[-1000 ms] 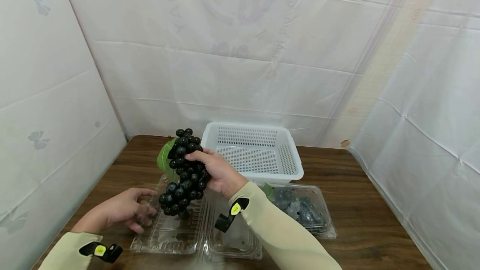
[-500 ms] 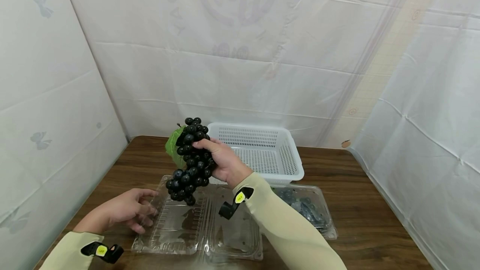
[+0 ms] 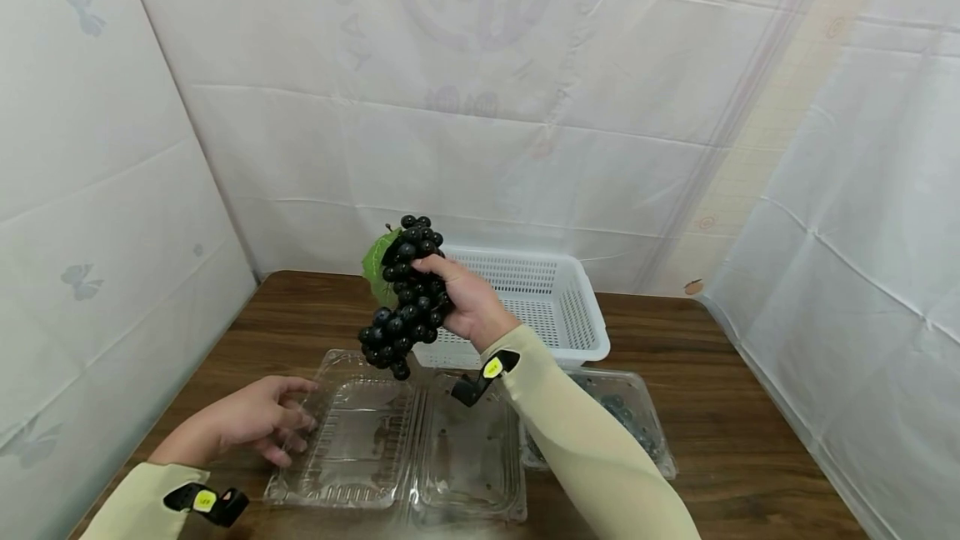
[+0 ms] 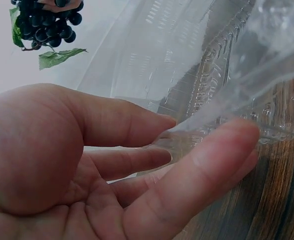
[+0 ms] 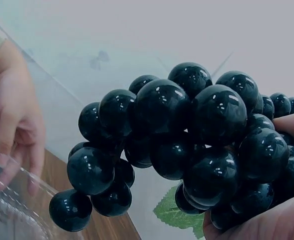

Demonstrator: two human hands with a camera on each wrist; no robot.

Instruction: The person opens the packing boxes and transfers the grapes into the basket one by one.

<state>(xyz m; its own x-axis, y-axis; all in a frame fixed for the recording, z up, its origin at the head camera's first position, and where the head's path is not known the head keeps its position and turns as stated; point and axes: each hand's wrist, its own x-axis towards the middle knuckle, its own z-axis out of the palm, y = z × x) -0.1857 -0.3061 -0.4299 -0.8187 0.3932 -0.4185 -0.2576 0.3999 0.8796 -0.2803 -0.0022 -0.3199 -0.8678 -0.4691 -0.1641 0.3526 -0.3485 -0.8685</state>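
Note:
A bunch of black grapes (image 3: 412,298) with a green leaf (image 3: 380,267) is held up in my right hand (image 3: 472,307), thumb across the front. The other right-hand fingers are largely hidden behind the grapes. Below lies a clear plastic clamshell box (image 3: 360,432), spread open, with no fruit in it. At its left edge, my left hand (image 3: 258,419) has its thumb and fingers about the rim. In the left wrist view, the box's thin edge (image 4: 179,131) runs between thumb tip and fingers, lightly pinched.
A white perforated basket (image 3: 592,340) stands at the back, behind the right hand. Right of the open box, a second clear box (image 3: 637,398) holds dark grapes, partly covered by the right sleeve. White sheeting (image 3: 480,148) encloses the wooden table (image 3: 720,407).
My right hand has carried the grapes up and to the right, away from over the open box and up to the basket's left side. The left hand stays at the box edge.

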